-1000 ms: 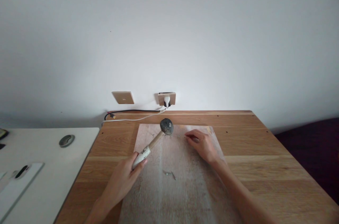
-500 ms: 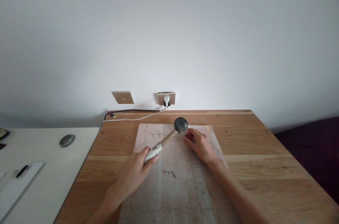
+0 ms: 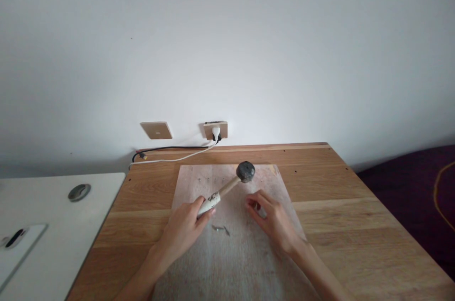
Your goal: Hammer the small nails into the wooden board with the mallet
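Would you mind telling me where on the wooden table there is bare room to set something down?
The wooden table is bare right of the board, and along its left edge. The board's middle is crowded: the left hand holds the mallet, loose nails lie beside it, and the right hand hovers there.
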Demonstrator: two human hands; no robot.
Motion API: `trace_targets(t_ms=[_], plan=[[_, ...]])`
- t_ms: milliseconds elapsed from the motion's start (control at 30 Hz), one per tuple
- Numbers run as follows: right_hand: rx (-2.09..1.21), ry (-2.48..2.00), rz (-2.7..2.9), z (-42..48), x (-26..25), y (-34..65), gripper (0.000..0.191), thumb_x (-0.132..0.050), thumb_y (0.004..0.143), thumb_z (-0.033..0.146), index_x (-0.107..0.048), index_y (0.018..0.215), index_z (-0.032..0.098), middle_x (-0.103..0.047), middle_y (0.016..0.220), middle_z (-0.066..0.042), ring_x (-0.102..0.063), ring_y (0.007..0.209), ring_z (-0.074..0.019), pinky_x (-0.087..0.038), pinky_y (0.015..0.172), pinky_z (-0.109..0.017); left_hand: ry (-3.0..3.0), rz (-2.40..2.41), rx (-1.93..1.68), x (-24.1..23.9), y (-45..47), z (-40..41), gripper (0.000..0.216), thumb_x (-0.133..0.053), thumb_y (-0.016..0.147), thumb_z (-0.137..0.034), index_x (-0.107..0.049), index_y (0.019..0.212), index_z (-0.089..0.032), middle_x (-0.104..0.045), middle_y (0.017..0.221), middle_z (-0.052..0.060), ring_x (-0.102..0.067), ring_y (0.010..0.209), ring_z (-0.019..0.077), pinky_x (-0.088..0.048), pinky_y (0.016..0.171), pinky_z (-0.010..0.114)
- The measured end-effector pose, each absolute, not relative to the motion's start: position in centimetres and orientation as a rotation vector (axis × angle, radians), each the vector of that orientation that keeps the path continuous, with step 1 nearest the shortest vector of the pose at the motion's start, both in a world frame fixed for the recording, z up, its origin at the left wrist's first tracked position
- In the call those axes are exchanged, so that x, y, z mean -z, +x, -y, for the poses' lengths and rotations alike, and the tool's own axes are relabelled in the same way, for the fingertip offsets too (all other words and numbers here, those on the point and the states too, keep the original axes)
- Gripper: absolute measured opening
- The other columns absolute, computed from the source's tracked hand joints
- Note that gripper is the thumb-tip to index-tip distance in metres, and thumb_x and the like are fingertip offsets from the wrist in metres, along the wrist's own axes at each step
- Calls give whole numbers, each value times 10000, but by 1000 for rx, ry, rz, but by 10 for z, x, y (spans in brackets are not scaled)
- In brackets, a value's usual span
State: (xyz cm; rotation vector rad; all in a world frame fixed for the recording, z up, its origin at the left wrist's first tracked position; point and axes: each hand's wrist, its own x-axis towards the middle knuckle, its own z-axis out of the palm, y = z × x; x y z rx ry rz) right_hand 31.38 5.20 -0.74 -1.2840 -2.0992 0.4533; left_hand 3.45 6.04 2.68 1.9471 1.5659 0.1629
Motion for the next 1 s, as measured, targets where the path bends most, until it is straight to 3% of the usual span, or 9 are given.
trace_targets(t_ms=[167, 233, 367, 733, 867, 933, 1000], plan=[[-313, -842, 2576, -30, -6, 279, 162, -596, 1017, 97, -711, 1063, 202, -757, 1104, -59, -699, 1014, -213, -577, 855, -315, 1944, -1560, -189, -23, 29, -59, 318, -471, 1043, -484, -629, 999, -211, -722, 832, 60, -705, 806, 238, -389, 677, 282], [-128, -683, 2709, -28, -7, 272, 108, -616, 1019, 122, -712, 992, 165, -760, 1066, -74, -691, 957, -217, -561, 793, -326, 1918, -1560, -223, -19, 25, -57, 344, -457, 1042, -511, -620, 985, -213, -715, 829, 55, -697, 792, 233, -395, 677, 282], [46, -567, 2777, -31, -5, 272, 202, -622, 1011, 120, -695, 827, 159, -710, 851, -37, -650, 774, -193, -492, 639, -315, 1838, -1571, -287, -14, 16, -52, 382, -432, 1032, -549, -589, 935, -215, -693, 790, 37, -672, 743, 226, -398, 668, 290], [30, -489, 2781, -36, -7, 273, 256, -546, 1022, 87, -685, 825, 173, -670, 718, -37, -615, 699, -203, -477, 632, -328, 1712, -1625, -389, -15, -1, -44, 442, -417, 985, -621, -557, 852, -223, -639, 754, 6, -651, 741, 229, -414, 702, 312], [-275, -806, 2523, -65, -6, 300, 183, -591, 1001, 131, -735, 1056, 231, -739, 836, -23, -690, 791, -180, -536, 697, -272, 1710, -1614, -390, -14, -4, -43, 444, -418, 991, -617, -557, 849, -221, -626, 741, -1, -650, 735, 220, -408, 692, 305], [-342, -1054, 2307, -87, -1, 320, 215, -536, 1007, 144, -727, 1056, 226, -768, 946, -49, -725, 830, -168, -567, 737, -261, 1705, -1610, -386, -13, -4, -42, 454, -415, 988, -624, -565, 853, -218, -633, 747, 5, -649, 734, 223, -408, 691, 307], [-329, -1248, 2123, -106, 8, 336, 249, -481, 1002, 164, -725, 996, 209, -768, 886, -61, -733, 770, -188, -587, 725, -298, 1701, -1607, -385, -13, -2, -42, 462, -419, 977, -635, -568, 849, -216, -637, 749, 11, -649, 736, 229, -407, 692, 310]])
